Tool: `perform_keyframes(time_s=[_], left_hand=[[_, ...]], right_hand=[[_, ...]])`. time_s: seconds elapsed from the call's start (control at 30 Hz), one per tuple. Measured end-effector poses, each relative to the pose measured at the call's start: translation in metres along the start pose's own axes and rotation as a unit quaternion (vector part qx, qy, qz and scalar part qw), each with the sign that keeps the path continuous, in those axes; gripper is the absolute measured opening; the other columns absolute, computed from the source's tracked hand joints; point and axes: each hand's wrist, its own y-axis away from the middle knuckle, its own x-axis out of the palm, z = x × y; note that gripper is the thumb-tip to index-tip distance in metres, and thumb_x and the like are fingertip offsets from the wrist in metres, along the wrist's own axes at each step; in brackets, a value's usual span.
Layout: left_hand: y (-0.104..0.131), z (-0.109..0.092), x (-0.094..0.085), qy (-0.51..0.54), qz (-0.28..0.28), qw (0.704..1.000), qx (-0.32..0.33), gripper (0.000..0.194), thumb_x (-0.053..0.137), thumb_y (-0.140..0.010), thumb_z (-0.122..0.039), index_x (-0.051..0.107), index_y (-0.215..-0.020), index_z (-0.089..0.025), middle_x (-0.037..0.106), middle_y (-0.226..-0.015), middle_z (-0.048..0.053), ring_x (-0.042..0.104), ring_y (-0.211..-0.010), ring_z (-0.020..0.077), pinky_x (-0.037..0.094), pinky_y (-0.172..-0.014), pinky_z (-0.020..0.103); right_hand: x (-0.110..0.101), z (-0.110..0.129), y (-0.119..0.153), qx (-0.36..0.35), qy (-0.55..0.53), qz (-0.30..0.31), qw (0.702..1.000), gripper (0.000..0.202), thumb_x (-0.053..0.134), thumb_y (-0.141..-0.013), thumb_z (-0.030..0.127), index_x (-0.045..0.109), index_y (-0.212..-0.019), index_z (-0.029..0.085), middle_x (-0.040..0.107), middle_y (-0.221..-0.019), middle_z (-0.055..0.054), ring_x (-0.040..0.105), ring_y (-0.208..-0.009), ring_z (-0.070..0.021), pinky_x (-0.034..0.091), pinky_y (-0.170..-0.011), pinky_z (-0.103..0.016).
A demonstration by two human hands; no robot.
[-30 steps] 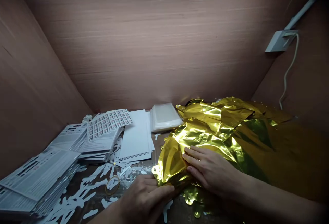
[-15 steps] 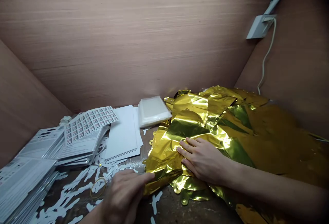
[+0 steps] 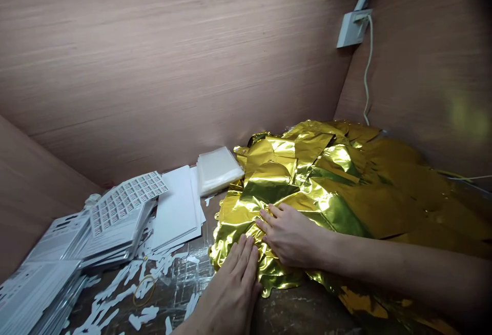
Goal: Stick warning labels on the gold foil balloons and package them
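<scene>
A shiny gold foil balloon, flat and creased, lies at the near left of a heap of gold foil. On its near left part rests my left hand, palm down with the fingers stretched out. My right hand presses on the foil just to the right, fingers spread and nothing gripped. The right forearm crosses over the heap and hides part of it.
Left of the foil stand a pack of clear plastic bags, white cards, a sticker sheet and stacked printed packets. Loose white strips and a yellow rubber band lie nearer. A white socket box hangs on the back wall.
My left hand has let go of the foil's near left edge and moved right, now flat on top. That edge lies unfolded. My right hand stays on the foil; the view has turned right.
</scene>
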Motion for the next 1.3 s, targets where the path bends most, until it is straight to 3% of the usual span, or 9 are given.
perform_keyframes(time_s=[0.17,0.3,0.5,0.7,0.8,0.9,1.0,1.1,1.3], left_hand=[[0.013,0.007,0.001,0.019,-0.001,1.000,0.003,0.076,0.046,-0.101,-0.011,0.007,-0.167,-0.015,0.032,-0.166,0.017,0.027,-0.155,0.0311,0.042,-0.121,0.050],[0.017,0.014,-0.004,0.033,0.020,0.999,0.026,0.078,0.039,-0.098,-0.003,0.005,-0.167,-0.018,0.033,-0.166,0.013,0.029,-0.155,0.0262,0.041,-0.122,0.045],[0.020,0.026,-0.017,-0.057,0.041,0.993,0.093,0.084,0.038,-0.093,0.004,-0.002,-0.166,-0.009,0.044,-0.158,0.019,0.038,-0.151,0.0285,0.045,-0.119,0.041],[0.025,0.036,-0.037,-0.124,-0.052,0.985,0.112,0.069,0.033,-0.100,0.000,0.008,-0.164,-0.002,0.056,-0.149,0.021,0.050,-0.144,0.0265,0.046,-0.119,0.038],[0.027,0.040,-0.048,-0.132,-0.100,0.981,0.103,0.066,0.032,-0.101,-0.001,0.012,-0.164,0.000,0.060,-0.146,0.022,0.052,-0.143,0.0281,0.049,-0.116,0.038],[0.030,0.042,-0.057,-0.119,-0.124,0.981,0.095,0.063,0.031,-0.102,-0.002,0.015,-0.163,-0.001,0.062,-0.143,0.022,0.056,-0.139,0.0266,0.049,-0.116,0.038],[0.032,0.041,-0.062,-0.107,-0.123,0.982,0.100,0.061,0.029,-0.104,-0.004,0.019,-0.164,-0.005,0.062,-0.144,0.020,0.061,-0.134,0.0241,0.047,-0.118,0.038],[0.036,0.040,-0.063,-0.098,-0.115,0.983,0.101,0.058,0.030,-0.106,-0.007,0.026,-0.164,-0.011,0.062,-0.146,0.015,0.063,-0.132,0.0234,0.048,-0.117,0.038],[0.052,0.049,-0.062,-0.114,-0.135,0.981,0.082,0.056,0.033,-0.107,-0.013,0.030,-0.163,-0.014,0.064,-0.143,0.014,0.066,-0.128,0.0223,0.048,-0.116,0.035]], right_hand=[[0.002,-0.002,-0.001,0.014,0.003,0.010,1.000,0.026,0.057,-0.090,0.026,0.073,-0.104,0.011,0.070,-0.117,-0.021,0.066,-0.093,-0.0292,0.043,-0.074,-0.041],[-0.011,-0.008,-0.004,0.007,-0.018,0.045,0.999,0.023,0.054,-0.091,0.023,0.073,-0.094,0.013,0.074,-0.099,-0.017,0.067,-0.082,-0.0267,0.041,-0.073,-0.040],[-0.027,-0.014,-0.008,-0.013,-0.030,0.070,0.997,0.030,0.051,-0.092,0.031,0.072,-0.078,0.015,0.072,-0.078,-0.010,0.062,-0.063,-0.0218,0.041,-0.080,-0.045],[-0.020,0.002,-0.012,-0.087,-0.045,-0.116,0.988,0.046,0.051,-0.090,0.043,0.069,-0.112,0.006,0.073,-0.092,-0.014,0.065,-0.084,-0.0265,0.043,-0.087,-0.043],[-0.016,0.014,-0.017,-0.108,-0.088,-0.165,0.976,0.049,0.055,-0.085,0.045,0.067,-0.112,0.006,0.072,-0.092,-0.012,0.064,-0.084,-0.0248,0.045,-0.082,-0.039],[-0.014,0.028,-0.022,-0.085,-0.126,-0.203,0.967,0.059,0.056,-0.083,0.060,0.067,-0.107,0.007,0.071,-0.091,-0.012,0.063,-0.080,-0.0242,0.047,-0.074,-0.038],[-0.009,0.042,-0.027,-0.064,-0.089,-0.239,0.965,0.028,0.057,-0.087,0.036,0.067,-0.091,0.010,0.068,-0.078,-0.007,0.058,-0.065,-0.0204,0.043,-0.058,-0.036],[-0.004,0.050,-0.033,-0.079,-0.041,-0.255,0.963,0.007,0.057,-0.076,0.013,0.063,-0.074,0.014,0.059,-0.064,-0.004,0.046,-0.050,-0.0162,0.030,-0.046,-0.033],[-0.004,0.052,-0.040,-0.081,0.023,-0.311,0.947,0.008,0.057,-0.072,0.012,0.058,-0.065,0.016,0.050,-0.056,-0.002,0.035,-0.045,-0.0134,0.021,-0.042,-0.029]])
